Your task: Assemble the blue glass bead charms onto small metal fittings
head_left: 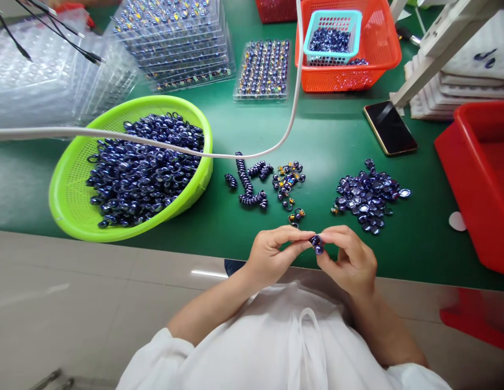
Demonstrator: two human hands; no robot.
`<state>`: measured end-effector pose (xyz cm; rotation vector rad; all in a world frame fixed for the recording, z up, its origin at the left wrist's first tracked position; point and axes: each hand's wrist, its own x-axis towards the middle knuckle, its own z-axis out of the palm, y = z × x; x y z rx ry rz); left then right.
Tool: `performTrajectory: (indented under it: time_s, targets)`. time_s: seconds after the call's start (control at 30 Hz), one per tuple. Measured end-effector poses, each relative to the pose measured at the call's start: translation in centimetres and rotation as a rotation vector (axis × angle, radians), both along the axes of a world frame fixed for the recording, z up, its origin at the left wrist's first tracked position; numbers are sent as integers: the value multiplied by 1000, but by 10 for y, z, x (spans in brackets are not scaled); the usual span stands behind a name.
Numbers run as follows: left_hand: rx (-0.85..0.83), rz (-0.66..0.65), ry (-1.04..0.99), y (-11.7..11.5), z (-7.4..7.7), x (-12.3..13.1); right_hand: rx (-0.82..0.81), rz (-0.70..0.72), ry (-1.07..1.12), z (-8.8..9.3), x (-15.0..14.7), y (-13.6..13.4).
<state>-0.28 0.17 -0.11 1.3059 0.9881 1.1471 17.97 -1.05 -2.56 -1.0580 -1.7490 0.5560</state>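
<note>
Between the fingertips of both hands sits a small shiny dark-blue ring piece [316, 244] with round, bead-like ends. My left hand [272, 252] pinches it from the left, thumb against forefinger. On its other side, my right hand [351, 262] also grips it with thumb and forefinger. Just beyond the left fingers lies a loose group of ring pieces with gold-orange glints [288, 181]. To their left, dark rings are stacked in a curved row [246, 184]. A heap of flat, faceted dark-blue stones [363, 197] lies beyond my right hand.
A lime-green basket [59, 200] full of dark rings stands at left. Behind are stacked clear trays [187, 65], a single filled tray [262, 70] and an orange basket [337, 80]. A phone [390, 127] and red bin [467, 179] are right. A white cable [166, 145] hangs across.
</note>
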Motion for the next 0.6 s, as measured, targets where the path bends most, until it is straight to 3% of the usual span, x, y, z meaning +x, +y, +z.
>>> performTrajectory:
  time_s: [0.23, 0.6]
  targets:
    - [-185, -28, -3, 0, 4, -2, 195, -81, -263, 3, 2, 1]
    - [-414, -66, -136, 0, 8, -4, 279, -25, -303, 9, 6, 4]
